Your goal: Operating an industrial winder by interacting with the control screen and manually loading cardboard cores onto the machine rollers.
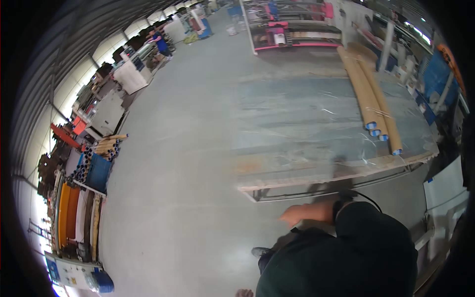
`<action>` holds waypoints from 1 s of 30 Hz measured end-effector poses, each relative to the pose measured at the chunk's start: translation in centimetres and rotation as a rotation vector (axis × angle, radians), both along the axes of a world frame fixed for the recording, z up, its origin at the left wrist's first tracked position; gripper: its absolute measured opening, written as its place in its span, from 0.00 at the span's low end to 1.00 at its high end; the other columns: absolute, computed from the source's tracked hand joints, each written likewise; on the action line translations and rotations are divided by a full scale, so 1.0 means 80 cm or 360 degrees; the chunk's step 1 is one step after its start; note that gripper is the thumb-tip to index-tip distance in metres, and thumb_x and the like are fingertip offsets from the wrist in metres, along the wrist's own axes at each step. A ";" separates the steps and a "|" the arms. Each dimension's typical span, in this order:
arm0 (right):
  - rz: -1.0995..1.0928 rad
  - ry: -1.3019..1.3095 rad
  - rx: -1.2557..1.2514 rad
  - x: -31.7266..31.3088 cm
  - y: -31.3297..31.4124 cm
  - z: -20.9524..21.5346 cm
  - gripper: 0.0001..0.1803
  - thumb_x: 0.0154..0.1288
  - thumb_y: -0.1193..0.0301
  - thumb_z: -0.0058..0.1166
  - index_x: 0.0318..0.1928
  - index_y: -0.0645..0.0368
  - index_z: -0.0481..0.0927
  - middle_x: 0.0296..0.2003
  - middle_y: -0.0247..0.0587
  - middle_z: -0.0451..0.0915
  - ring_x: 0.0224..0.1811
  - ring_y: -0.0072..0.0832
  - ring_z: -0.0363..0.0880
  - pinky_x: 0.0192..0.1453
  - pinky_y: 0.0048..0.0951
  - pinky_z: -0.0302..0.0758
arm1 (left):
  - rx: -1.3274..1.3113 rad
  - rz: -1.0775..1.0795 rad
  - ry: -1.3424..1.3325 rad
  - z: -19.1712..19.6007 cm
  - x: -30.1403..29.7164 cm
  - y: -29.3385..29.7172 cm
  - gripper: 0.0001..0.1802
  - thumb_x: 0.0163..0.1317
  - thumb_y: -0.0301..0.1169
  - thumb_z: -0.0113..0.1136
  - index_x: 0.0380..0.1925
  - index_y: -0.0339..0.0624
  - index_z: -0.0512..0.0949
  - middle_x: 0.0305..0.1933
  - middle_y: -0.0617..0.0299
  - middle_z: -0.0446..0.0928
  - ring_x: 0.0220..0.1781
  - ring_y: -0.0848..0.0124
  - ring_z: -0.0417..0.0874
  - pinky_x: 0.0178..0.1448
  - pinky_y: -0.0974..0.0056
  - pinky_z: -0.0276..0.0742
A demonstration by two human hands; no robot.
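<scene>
My right hand (292, 215) reaches across in front of my dark shirt, above the grey floor and a little short of the low table's near edge. It touches nothing that I can see, and motion smears its fingers. Only a small part of my left hand (244, 293) shows at the lower edge, over the floor; its fingers are mostly cut off. Nearest to my right hand is the wide low table (282, 116), covered with wrinkled clear plastic film. Several long brown rolls (363, 91) with blue ends lie along its right side.
Left of the walkway (163, 163) stand a blue bin (100, 173) with brown tubes, upright coloured rolls (71, 213) and white machine cabinets (131, 76). Farther off is a person in blue (161, 43). A pink-trimmed machine (297, 43) stands beyond the table; white equipment (445, 183) is at right.
</scene>
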State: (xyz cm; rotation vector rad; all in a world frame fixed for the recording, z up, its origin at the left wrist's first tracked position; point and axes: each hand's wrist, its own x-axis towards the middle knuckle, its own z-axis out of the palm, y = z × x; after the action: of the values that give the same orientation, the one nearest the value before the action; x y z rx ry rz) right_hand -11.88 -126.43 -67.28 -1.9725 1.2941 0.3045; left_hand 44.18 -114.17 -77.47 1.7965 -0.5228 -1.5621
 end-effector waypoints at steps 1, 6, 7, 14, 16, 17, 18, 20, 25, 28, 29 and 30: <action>-0.0075 -0.0035 0.0039 0.014 -0.010 -0.010 0.31 0.56 0.59 0.64 0.61 0.52 0.74 0.43 0.54 0.83 0.46 0.50 0.82 0.48 0.48 0.78 | -0.0106 0.0091 0.0024 -0.017 0.055 -0.023 0.20 0.65 0.27 0.55 0.56 0.33 0.69 0.41 0.51 0.78 0.36 0.61 0.84 0.35 0.59 0.83; -0.0106 -0.0762 0.0081 -0.032 0.026 -0.152 0.22 0.60 0.53 0.58 0.36 0.61 0.85 0.32 0.56 0.83 0.35 0.53 0.81 0.43 0.52 0.76 | -0.0067 0.0090 -0.0088 0.088 0.055 -0.203 0.20 0.64 0.26 0.53 0.56 0.34 0.68 0.39 0.50 0.78 0.33 0.58 0.85 0.31 0.58 0.83; -0.0291 -0.0312 0.0328 0.002 0.009 -0.132 0.21 0.59 0.54 0.59 0.39 0.61 0.84 0.37 0.55 0.83 0.40 0.50 0.82 0.45 0.50 0.76 | -0.0113 0.0089 -0.0166 0.082 0.076 -0.218 0.21 0.64 0.26 0.53 0.57 0.34 0.67 0.40 0.49 0.78 0.34 0.58 0.85 0.31 0.59 0.83; -0.0691 -0.0023 0.0352 0.059 -0.066 -0.157 0.23 0.64 0.58 0.56 0.53 0.61 0.82 0.49 0.57 0.82 0.52 0.51 0.81 0.56 0.46 0.75 | -0.0238 -0.0022 -0.0101 0.114 0.058 -0.439 0.23 0.63 0.25 0.55 0.58 0.32 0.67 0.42 0.50 0.78 0.36 0.58 0.85 0.34 0.61 0.83; -0.0658 -0.0042 0.0386 0.079 -0.126 -0.146 0.24 0.63 0.57 0.55 0.53 0.60 0.82 0.50 0.56 0.82 0.53 0.50 0.80 0.58 0.46 0.74 | -0.0306 -0.0025 -0.0067 0.115 0.049 -0.505 0.24 0.58 0.24 0.59 0.56 0.32 0.69 0.40 0.51 0.78 0.34 0.61 0.84 0.33 0.64 0.79; -0.0653 -0.0056 0.0425 0.083 -0.153 -0.142 0.26 0.62 0.55 0.55 0.53 0.60 0.83 0.51 0.55 0.82 0.55 0.50 0.80 0.60 0.47 0.74 | -0.0280 -0.0060 -0.0070 0.124 0.036 -0.540 0.23 0.59 0.24 0.58 0.56 0.31 0.69 0.40 0.51 0.78 0.34 0.61 0.84 0.34 0.64 0.80; -0.0637 -0.0057 0.0422 0.089 -0.187 -0.143 0.26 0.62 0.55 0.55 0.53 0.60 0.83 0.51 0.55 0.82 0.55 0.50 0.80 0.60 0.47 0.74 | -0.0283 -0.0045 -0.0074 0.118 0.041 -0.567 0.23 0.59 0.24 0.58 0.56 0.31 0.69 0.40 0.51 0.78 0.34 0.61 0.84 0.34 0.64 0.80; -0.0644 -0.0109 0.0338 0.102 -0.258 -0.141 0.27 0.62 0.55 0.55 0.57 0.59 0.80 0.55 0.54 0.81 0.58 0.50 0.78 0.63 0.46 0.72 | -0.0224 -0.0083 -0.0081 0.098 0.056 -0.620 0.21 0.62 0.25 0.57 0.55 0.33 0.69 0.40 0.50 0.78 0.34 0.60 0.84 0.33 0.62 0.81; -0.0614 -0.0117 0.0389 0.135 -0.460 -0.082 0.31 0.59 0.57 0.61 0.61 0.58 0.76 0.53 0.51 0.81 0.58 0.48 0.78 0.62 0.44 0.73 | -0.0012 0.0114 0.0024 0.022 0.136 -0.658 0.06 0.59 0.27 0.54 0.33 0.36 0.74 0.28 0.54 0.75 0.26 0.62 0.82 0.27 0.60 0.81; -0.0479 -0.0007 0.0421 0.141 -0.559 -0.067 0.37 0.52 0.60 0.69 0.62 0.59 0.73 0.52 0.47 0.81 0.55 0.43 0.79 0.57 0.42 0.76 | 0.0027 -0.0089 -0.0160 0.028 0.148 -0.656 0.13 0.64 0.34 0.59 0.43 0.38 0.76 0.36 0.53 0.75 0.42 0.57 0.80 0.43 0.57 0.80; -0.0520 -0.0186 0.0339 0.146 -0.603 -0.069 0.35 0.51 0.60 0.68 0.60 0.59 0.75 0.50 0.49 0.82 0.53 0.46 0.80 0.57 0.43 0.76 | 0.0248 0.0046 -0.0049 -0.004 0.181 -0.654 0.15 0.64 0.36 0.59 0.45 0.38 0.77 0.35 0.51 0.77 0.41 0.54 0.82 0.45 0.53 0.81; -0.0626 -0.0335 0.0267 0.133 -0.637 -0.077 0.33 0.51 0.59 0.68 0.58 0.59 0.78 0.48 0.51 0.83 0.51 0.49 0.81 0.56 0.44 0.77 | 0.0360 0.0040 -0.0067 -0.014 0.175 -0.657 0.14 0.63 0.35 0.59 0.45 0.38 0.77 0.35 0.51 0.77 0.40 0.54 0.82 0.43 0.53 0.81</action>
State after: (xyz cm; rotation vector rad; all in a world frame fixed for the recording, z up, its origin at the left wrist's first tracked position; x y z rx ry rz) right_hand -1.26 -177.40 -73.42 -1.5252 1.4306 0.0110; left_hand 58.16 -166.74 -78.63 2.0002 -0.3527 -1.6224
